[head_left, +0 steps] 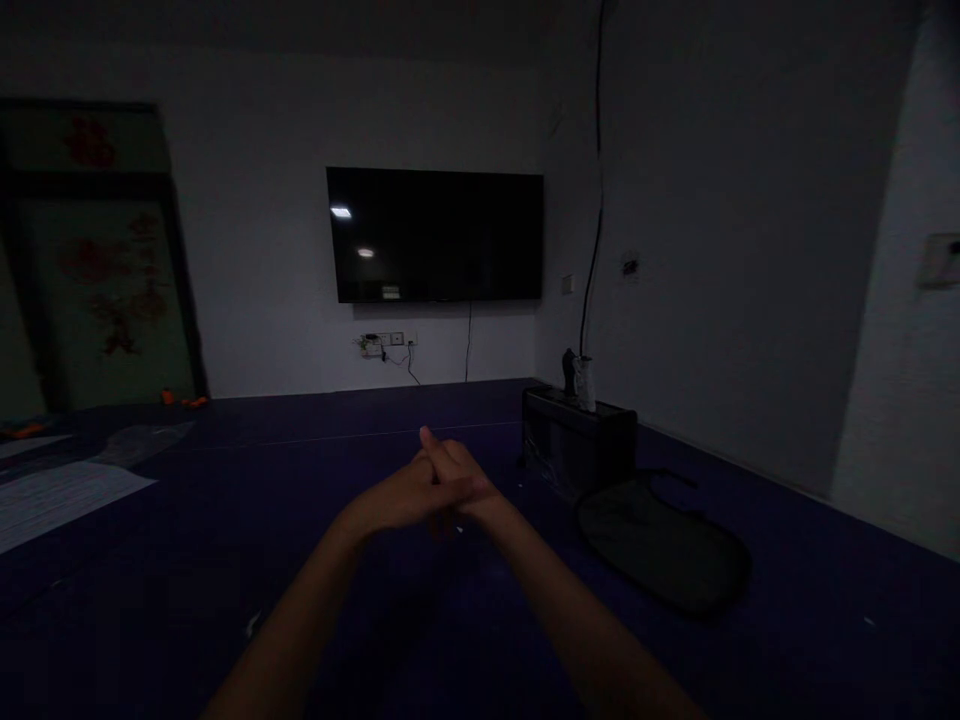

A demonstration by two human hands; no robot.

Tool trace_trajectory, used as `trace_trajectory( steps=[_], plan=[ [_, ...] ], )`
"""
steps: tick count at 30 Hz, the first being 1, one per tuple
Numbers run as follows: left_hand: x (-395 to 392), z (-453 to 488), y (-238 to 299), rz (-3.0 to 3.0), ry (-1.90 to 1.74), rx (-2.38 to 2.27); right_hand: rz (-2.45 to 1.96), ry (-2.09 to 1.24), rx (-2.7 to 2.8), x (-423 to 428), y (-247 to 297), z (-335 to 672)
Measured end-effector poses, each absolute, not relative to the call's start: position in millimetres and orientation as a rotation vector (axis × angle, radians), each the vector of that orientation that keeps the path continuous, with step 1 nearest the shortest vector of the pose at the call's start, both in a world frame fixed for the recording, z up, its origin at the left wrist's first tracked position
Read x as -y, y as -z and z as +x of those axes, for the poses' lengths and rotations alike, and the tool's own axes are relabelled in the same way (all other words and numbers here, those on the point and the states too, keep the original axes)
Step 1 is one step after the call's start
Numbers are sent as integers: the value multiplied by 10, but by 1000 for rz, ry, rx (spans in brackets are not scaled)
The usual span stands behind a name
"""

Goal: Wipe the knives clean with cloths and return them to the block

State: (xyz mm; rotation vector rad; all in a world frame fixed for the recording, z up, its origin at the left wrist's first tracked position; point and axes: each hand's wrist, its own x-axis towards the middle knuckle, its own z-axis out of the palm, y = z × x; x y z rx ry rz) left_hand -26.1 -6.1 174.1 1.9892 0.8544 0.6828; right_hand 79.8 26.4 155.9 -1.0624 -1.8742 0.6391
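Both my arms reach forward over a dark blue floor in a dim room. My left hand (pixel 394 497) and my right hand (pixel 466 478) meet in the middle of the view, palms pressed together and crossed. The right hand's fingers lie stretched out, pointing up and to the left past the left hand. Across the right hand lie the flat fingers of the left. Nothing shows between them, though the light is too poor to see the palms.
A black television (pixel 435 235) hangs on the far wall above a socket strip (pixel 382 343). A dark case (pixel 577 440) with a small bottle (pixel 583 382) on it stands at the right wall; a black bag (pixel 664 540) lies beside it. Pale sheets (pixel 60 495) lie at left.
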Motion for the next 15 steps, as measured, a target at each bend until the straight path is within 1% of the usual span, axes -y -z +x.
trace_trajectory(
  steps=[10,15],
  plan=[
    [81,-312,-1766,1929,-556,-848,-1158,-592,1954,-217,-1566,748],
    [97,-295,-1752,1999,-591,-860,-1129,-516,2066,-206,-1623,816]
  ],
)
